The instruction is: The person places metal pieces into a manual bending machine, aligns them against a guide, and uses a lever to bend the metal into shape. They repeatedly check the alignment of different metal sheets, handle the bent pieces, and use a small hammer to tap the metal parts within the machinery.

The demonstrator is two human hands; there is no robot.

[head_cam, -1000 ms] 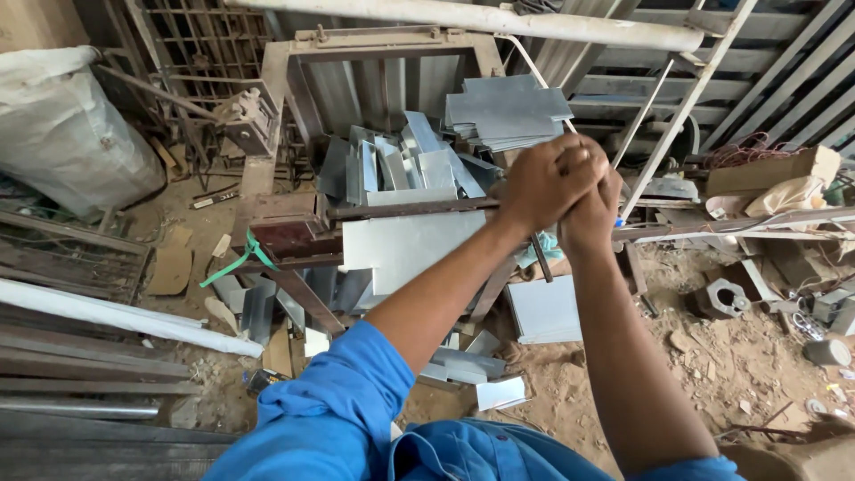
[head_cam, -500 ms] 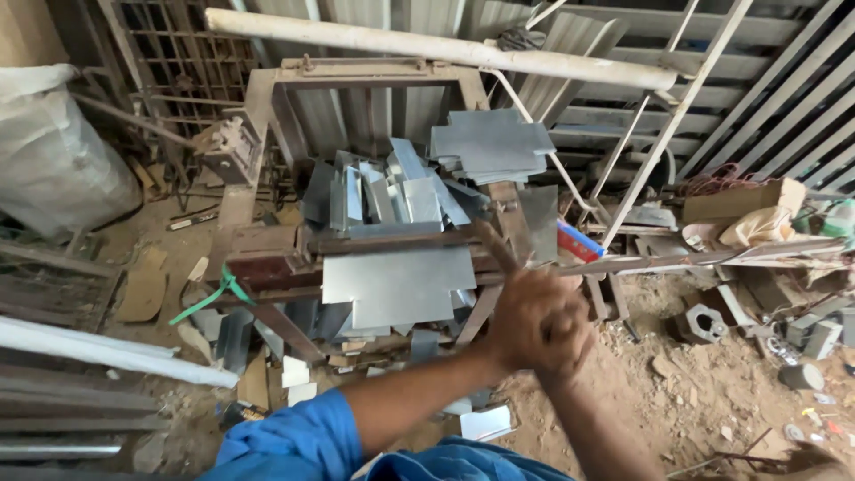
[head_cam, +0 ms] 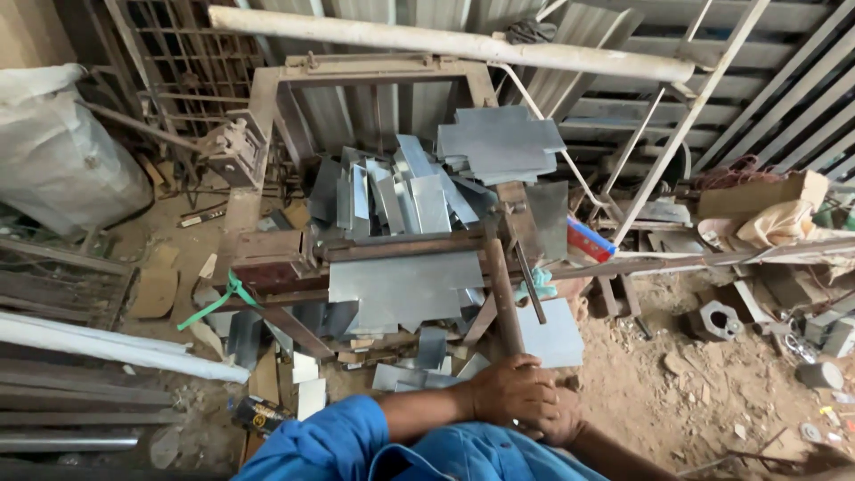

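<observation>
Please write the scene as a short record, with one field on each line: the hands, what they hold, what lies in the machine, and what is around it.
left hand: wrapped over the low end of the lever
right hand: under the left, mostly hidden, same grip
lever: long rusty handle, slanting up to the machine
machine: rusty manual sheet-metal frame
in machine: flat grey metal sheet
behind: pile of cut sheet pieces
ground: sandy, offcuts scattered
left edge: white pipe

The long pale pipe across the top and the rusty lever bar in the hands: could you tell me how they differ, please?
The pale pipe lies nearly level, high across the frame; the rusty lever bar slants down toward the person. The pipe is thicker, whitish and untouched; the bar is brown, gripped by the left hand and right hand. Both are straight and round.
</observation>
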